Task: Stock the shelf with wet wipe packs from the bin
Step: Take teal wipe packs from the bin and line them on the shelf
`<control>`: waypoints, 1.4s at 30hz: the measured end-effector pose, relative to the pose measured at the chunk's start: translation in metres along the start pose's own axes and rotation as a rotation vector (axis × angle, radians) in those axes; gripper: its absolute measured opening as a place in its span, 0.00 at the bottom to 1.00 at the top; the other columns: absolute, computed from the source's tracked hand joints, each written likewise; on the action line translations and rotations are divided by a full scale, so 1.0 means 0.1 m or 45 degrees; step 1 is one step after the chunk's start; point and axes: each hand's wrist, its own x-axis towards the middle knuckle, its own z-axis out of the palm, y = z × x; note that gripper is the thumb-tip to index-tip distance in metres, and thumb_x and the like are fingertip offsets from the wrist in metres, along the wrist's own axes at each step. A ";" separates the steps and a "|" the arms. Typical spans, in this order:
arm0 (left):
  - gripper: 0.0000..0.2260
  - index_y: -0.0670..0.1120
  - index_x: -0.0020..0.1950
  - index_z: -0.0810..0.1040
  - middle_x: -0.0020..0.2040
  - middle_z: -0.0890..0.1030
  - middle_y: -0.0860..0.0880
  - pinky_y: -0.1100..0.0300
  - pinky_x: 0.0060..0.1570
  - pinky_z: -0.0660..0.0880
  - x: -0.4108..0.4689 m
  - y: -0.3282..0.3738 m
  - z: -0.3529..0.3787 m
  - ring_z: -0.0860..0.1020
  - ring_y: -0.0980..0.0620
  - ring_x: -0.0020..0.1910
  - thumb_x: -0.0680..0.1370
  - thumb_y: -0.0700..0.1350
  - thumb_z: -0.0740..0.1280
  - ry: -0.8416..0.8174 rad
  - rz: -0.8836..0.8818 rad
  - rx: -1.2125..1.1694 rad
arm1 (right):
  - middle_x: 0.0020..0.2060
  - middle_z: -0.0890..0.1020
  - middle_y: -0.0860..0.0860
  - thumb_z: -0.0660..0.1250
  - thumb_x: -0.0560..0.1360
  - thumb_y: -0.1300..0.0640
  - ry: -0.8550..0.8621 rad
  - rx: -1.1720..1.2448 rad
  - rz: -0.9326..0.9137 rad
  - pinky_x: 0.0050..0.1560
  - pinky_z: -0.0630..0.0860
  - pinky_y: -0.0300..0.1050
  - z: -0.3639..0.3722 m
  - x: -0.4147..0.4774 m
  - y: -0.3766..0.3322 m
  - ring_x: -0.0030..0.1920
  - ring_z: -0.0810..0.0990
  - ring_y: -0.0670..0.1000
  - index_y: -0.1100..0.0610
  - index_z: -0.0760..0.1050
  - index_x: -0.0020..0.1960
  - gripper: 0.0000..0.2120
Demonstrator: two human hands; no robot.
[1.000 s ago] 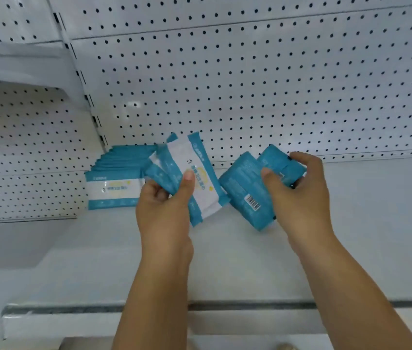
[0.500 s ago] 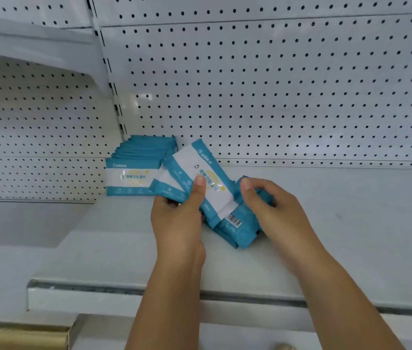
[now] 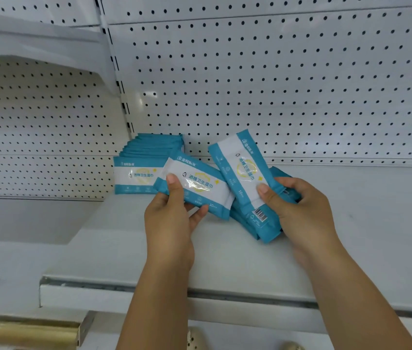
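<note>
While your left hand pinched one wet wipe pack, your right hand gripped a bundle beside it.

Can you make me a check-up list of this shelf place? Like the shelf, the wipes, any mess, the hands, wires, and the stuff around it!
Surface: white shelf, flat, with a lip along the front.
Job's things: row of packs standing at the back left; single pack in the left hand; bunch of packs, tilted, in the right hand.
Clutter: nothing seen.
Grips: left hand pinches the single pack between thumb and fingers; right hand is curled round the bunch of packs.
Cables: nothing seen.
Surroundings: white pegboard behind; upper shelf at the left; gold-coloured rail at the lower left.
</note>
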 end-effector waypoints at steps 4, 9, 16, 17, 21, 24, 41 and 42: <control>0.13 0.48 0.53 0.81 0.50 0.86 0.47 0.60 0.40 0.81 -0.01 -0.01 0.00 0.85 0.51 0.50 0.80 0.56 0.65 -0.041 -0.016 0.001 | 0.46 0.87 0.47 0.79 0.70 0.55 -0.095 0.010 -0.052 0.46 0.84 0.49 0.02 -0.02 -0.01 0.46 0.87 0.50 0.49 0.82 0.51 0.11; 0.15 0.49 0.59 0.80 0.52 0.86 0.52 0.62 0.41 0.80 -0.05 0.01 0.03 0.85 0.54 0.51 0.77 0.55 0.69 -0.185 0.034 0.091 | 0.45 0.86 0.47 0.80 0.68 0.55 -0.245 -0.114 -0.129 0.44 0.84 0.42 0.07 -0.04 -0.05 0.44 0.86 0.48 0.48 0.83 0.50 0.12; 0.19 0.49 0.66 0.73 0.55 0.85 0.51 0.61 0.44 0.82 0.04 0.06 -0.09 0.84 0.55 0.51 0.77 0.47 0.73 -0.223 0.131 0.267 | 0.51 0.84 0.46 0.81 0.67 0.56 -0.342 -0.217 -0.171 0.47 0.82 0.40 0.11 0.03 -0.12 0.47 0.85 0.45 0.48 0.80 0.58 0.22; 0.19 0.48 0.66 0.72 0.56 0.85 0.50 0.60 0.46 0.82 0.07 0.09 -0.14 0.84 0.55 0.52 0.77 0.46 0.72 -0.252 0.124 0.296 | 0.53 0.84 0.45 0.81 0.68 0.56 -0.372 -0.248 -0.176 0.50 0.82 0.41 0.12 0.06 -0.13 0.49 0.84 0.45 0.47 0.79 0.60 0.23; 0.14 0.50 0.62 0.78 0.56 0.85 0.51 0.54 0.59 0.79 0.18 0.25 -0.33 0.83 0.53 0.57 0.77 0.42 0.72 -0.451 0.083 0.445 | 0.44 0.86 0.44 0.81 0.67 0.56 -0.469 -0.332 -0.183 0.50 0.83 0.45 0.17 0.14 -0.19 0.45 0.85 0.45 0.45 0.82 0.51 0.16; 0.13 0.48 0.57 0.82 0.52 0.86 0.52 0.55 0.58 0.78 0.30 0.42 -0.43 0.84 0.52 0.54 0.74 0.40 0.75 -0.463 0.146 0.620 | 0.42 0.85 0.44 0.81 0.66 0.58 -0.501 -0.369 -0.218 0.48 0.83 0.41 0.26 0.20 -0.22 0.43 0.85 0.44 0.46 0.83 0.49 0.15; 0.13 0.47 0.58 0.80 0.53 0.84 0.52 0.64 0.48 0.77 1.27 0.74 -1.18 0.83 0.55 0.51 0.75 0.43 0.76 -0.128 0.274 1.073 | 0.48 0.78 0.42 0.79 0.71 0.53 -0.227 -0.498 -0.350 0.37 0.70 0.25 0.93 0.26 -0.07 0.44 0.75 0.36 0.50 0.82 0.56 0.14; 0.14 0.46 0.59 0.79 0.54 0.84 0.52 0.66 0.46 0.76 1.31 0.72 -1.20 0.82 0.56 0.51 0.76 0.44 0.75 -0.111 0.306 1.107 | 0.50 0.78 0.44 0.79 0.72 0.53 -0.217 -0.482 -0.331 0.38 0.72 0.28 0.94 0.25 -0.05 0.44 0.75 0.37 0.50 0.82 0.56 0.15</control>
